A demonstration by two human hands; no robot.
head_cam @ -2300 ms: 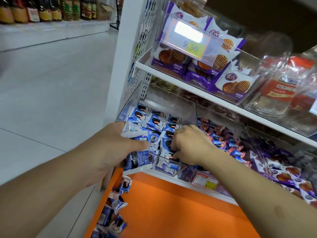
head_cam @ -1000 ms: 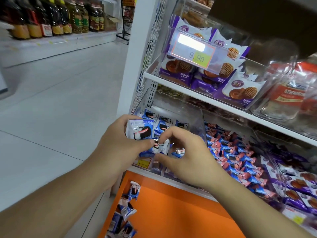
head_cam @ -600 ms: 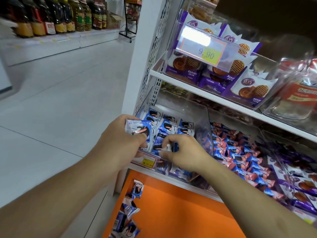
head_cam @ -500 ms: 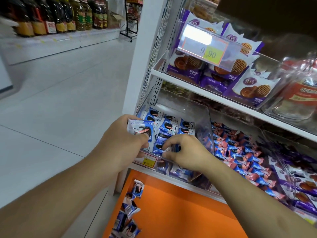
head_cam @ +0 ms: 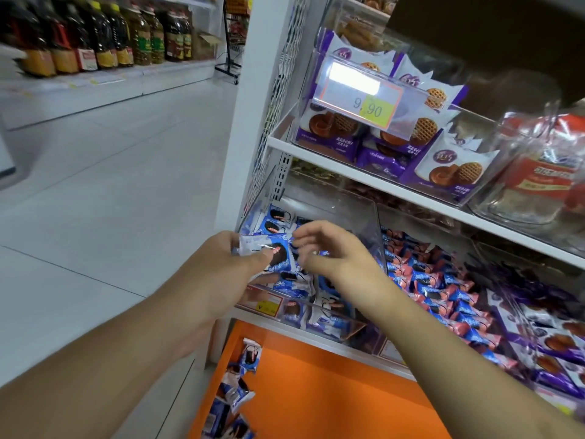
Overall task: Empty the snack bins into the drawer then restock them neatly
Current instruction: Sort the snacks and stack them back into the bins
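The clear snack bin is sitting on the lower white shelf, at about 12 o'clock from the two hands. Blue cookie packs are lying inside it. The left hand is gripping a few of these blue packs, with the thumb pressing on the top one. The right hand is hovering just beside it, at 3 o'clock from the held packs. Its fingers are curling loosely, and I cannot tell if they are pinching anything.

The orange drawer is sitting open at 6 o'clock, under the shelf. Loose blue packs are lying along its left edge.

At 3 o'clock from the bin, pink and blue packs are filling the next bin. Purple packs are lying farther right. At 1 o'clock, on the upper shelf, purple waffle cookie bags are standing behind a price tag reading 9.90. Oil bottles are lining a far shelf at 10 o'clock.
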